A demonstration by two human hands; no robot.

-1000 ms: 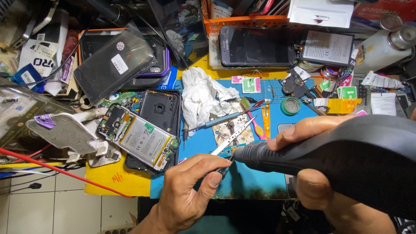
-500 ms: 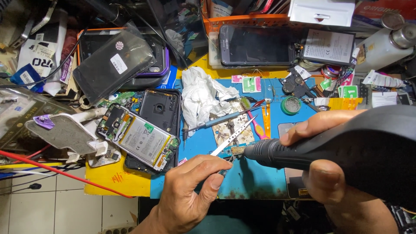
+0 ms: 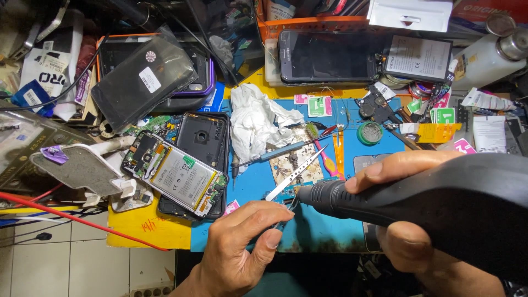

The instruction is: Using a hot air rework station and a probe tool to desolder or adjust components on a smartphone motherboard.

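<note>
Black, tapered hot-air tool [image 3: 418, 198] clenched in R hand [image 3: 407, 220]; L hand [image 3: 242, 247] grip pinches tweezers [image 3: 294, 175].

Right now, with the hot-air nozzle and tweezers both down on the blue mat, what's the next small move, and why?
Probably hold the black hot-air handpiece steady, nozzle tip just right of the tweezers that the left hand pinches. The tweezer points sit on a small part on the blue mat, too small to identify. Nozzle and tips nearly meet, so a small drift would miss it. The right hand grips the handpiece.
</note>
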